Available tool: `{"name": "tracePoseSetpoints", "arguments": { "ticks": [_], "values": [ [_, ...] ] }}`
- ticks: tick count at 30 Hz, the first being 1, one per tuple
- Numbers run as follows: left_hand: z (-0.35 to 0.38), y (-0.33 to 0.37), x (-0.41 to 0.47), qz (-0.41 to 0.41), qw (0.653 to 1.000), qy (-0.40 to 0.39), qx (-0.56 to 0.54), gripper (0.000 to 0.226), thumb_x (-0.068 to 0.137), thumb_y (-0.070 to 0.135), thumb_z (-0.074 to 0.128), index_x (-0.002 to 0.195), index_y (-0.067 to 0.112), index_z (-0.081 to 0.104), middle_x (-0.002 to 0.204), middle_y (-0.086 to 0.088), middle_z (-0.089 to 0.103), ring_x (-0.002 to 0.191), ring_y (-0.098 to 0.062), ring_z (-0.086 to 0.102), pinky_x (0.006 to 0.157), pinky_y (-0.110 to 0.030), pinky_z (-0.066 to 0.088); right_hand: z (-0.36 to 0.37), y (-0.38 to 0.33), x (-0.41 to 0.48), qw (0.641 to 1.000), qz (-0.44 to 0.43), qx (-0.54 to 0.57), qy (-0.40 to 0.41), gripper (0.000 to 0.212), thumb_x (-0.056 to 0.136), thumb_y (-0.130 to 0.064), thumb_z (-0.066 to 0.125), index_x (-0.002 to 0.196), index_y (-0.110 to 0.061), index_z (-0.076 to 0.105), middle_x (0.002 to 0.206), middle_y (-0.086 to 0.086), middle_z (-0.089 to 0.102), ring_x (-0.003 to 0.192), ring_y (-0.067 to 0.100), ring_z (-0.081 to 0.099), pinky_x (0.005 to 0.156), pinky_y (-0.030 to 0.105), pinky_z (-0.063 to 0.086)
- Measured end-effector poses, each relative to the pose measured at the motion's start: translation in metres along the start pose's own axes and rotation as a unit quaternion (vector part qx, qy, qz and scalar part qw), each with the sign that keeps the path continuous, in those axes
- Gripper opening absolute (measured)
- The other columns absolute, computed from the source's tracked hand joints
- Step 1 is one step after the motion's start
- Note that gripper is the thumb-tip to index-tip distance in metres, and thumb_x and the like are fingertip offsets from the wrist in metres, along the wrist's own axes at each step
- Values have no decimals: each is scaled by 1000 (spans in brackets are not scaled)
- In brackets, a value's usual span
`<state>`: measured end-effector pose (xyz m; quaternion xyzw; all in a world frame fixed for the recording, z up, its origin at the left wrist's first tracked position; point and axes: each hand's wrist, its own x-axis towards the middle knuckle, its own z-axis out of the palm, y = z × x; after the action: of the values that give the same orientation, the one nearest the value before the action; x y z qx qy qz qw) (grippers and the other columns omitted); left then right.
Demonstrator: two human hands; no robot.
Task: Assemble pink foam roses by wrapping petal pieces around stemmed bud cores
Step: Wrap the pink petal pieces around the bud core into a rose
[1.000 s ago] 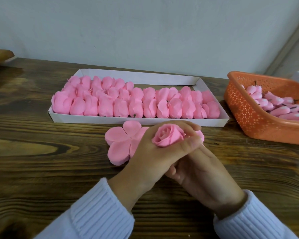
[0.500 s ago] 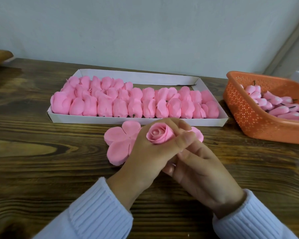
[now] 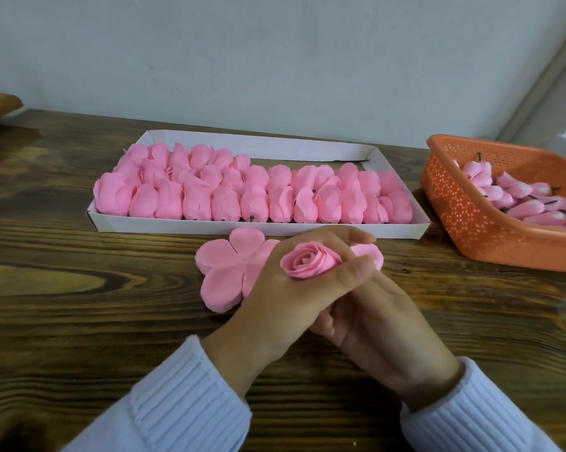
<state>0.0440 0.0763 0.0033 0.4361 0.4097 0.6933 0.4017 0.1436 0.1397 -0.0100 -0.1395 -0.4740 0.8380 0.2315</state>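
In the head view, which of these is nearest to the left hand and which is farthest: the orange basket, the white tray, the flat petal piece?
1. Flat petal piece, partly hidden behind the left hand holding the rose.
2. White tray, just beyond.
3. Orange basket, far right.

A pink spiralled foam rose (image 3: 309, 262) faces up beside a flat five-lobed petal piece (image 3: 229, 272).

L hand (image 3: 294, 288) curled round rose (image 3: 309, 262), pointing 1 o'clock; R hand (image 3: 383, 334) tucked beneath, pointing 11 o'clock, fingertips hidden.
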Motion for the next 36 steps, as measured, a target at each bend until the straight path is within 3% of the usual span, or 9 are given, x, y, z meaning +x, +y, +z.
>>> {"name": "tracePoseSetpoints", "arguments": {
  "ticks": [3,5,8,12,17,22,27,32,36],
  "values": [
    [-2,-1,1,-12,999,42,8,12,65,39,72,74,31,73,88,11,71,74,-9,68,60,-36,52,2,0,-2,998,-9,21,-53,48,92,-22,48,135,-1,45,104,16,56,83,18,55,70,35,37],
    [-2,-1,1,10,998,55,12,7,65,36,73,70,32,70,94,11,70,83,-10,68,64,-50,51,1,1,-3,995,-27,41,-84,49,90,-14,59,137,-7,47,101,15,58,84,18,55,70,33,41],
    [1,0,0,27,999,41,5,5,69,34,71,72,32,69,102,9,70,63,-16,65,48,-27,48,1,2,-3,996,-40,47,-67,41,83,-23,73,112,1,57,72,10,57,65,15,54,62,25,44],
    [2,3,-1,4,1000,25,0,16,72,36,68,79,22,73,75,17,71,35,-1,51,33,-15,36,0,5,-1,999,-12,-33,-10,39,92,-27,45,99,11,50,65,5,56,57,12,50,55,25,38],
    [2,0,2,12,998,64,14,12,65,38,71,57,31,65,85,13,70,68,-4,65,47,-21,43,2,3,-4,999,-36,2,-28,38,81,-17,58,118,-8,61,91,14,60,80,19,55,70,33,42],
    [2,0,-1,4,999,31,-6,8,69,36,71,69,28,70,84,12,72,33,-2,46,34,-15,35,-1,4,-1,999,-9,-36,1,33,92,-27,47,103,3,56,67,8,56,60,14,51,57,28,39],
    [1,2,2,1,998,57,3,16,67,39,70,56,28,66,86,11,70,70,-8,65,50,-24,48,-1,2,-4,999,-16,17,-46,37,82,-21,63,117,-7,62,101,12,66,89,22,60,79,39,41],
    [2,-1,-1,-9,1000,22,-9,9,70,34,70,73,27,73,85,10,73,37,-1,50,35,-13,37,-1,1,-2,1000,6,-4,-1,31,93,-29,55,100,0,61,66,10,54,60,17,50,58,27,41],
    [3,0,2,-23,999,45,-1,15,67,40,69,63,25,71,86,10,72,59,-4,64,43,-18,44,0,1,-2,1000,3,2,-9,33,85,-24,56,111,-6,66,95,21,57,87,31,52,77,43,37]
  ]
}}
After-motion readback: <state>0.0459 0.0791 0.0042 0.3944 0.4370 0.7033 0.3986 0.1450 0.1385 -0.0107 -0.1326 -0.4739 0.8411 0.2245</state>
